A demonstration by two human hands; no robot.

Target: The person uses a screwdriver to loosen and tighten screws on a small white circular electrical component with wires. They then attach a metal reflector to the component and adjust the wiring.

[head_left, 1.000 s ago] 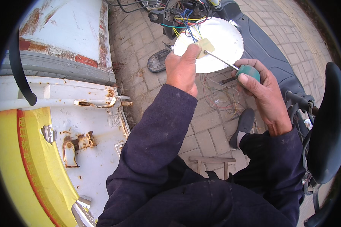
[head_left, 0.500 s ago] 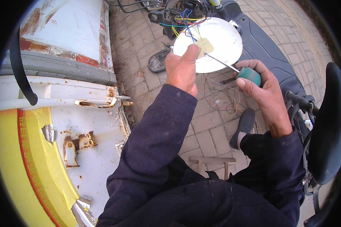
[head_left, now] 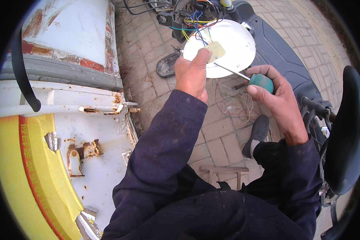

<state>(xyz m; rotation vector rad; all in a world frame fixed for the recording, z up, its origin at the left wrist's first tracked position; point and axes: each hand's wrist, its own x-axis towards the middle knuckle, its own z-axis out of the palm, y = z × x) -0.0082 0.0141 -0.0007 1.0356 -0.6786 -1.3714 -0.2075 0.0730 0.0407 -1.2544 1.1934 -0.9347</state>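
Observation:
My left hand (head_left: pixel 192 76) pinches a small flat cream-coloured module (head_left: pixel 217 52) between thumb and fingers. Blue and yellow wires (head_left: pixel 200 34) run from it up to a tangle of wiring. Beneath the module lies a round white dish (head_left: pixel 238 42), with small dark specks on its surface. In my right hand (head_left: pixel 282 96) is a screwdriver (head_left: pixel 261 83) with a short, fat green handle, the fingers wrapped round it. Its metal shaft points left over the dish, and the tip is just below the module's lower edge, apart from it.
Dark grey scooter bodywork (head_left: pixel 282 44) stands beyond the dish, and a black saddle (head_left: pixel 346 132) at the right. A rusty white metal panel (head_left: pixel 96 168) fills the left. Loose thin wires (head_left: pixel 236 106) lie on the paving by my shoe (head_left: pixel 260 130). A small wooden stool (head_left: pixel 224 169) is below.
The screwdriver has shifted slightly down and left, its tip coming away from the module's edge. My left hand keeps its hold on the module, almost unmoved.

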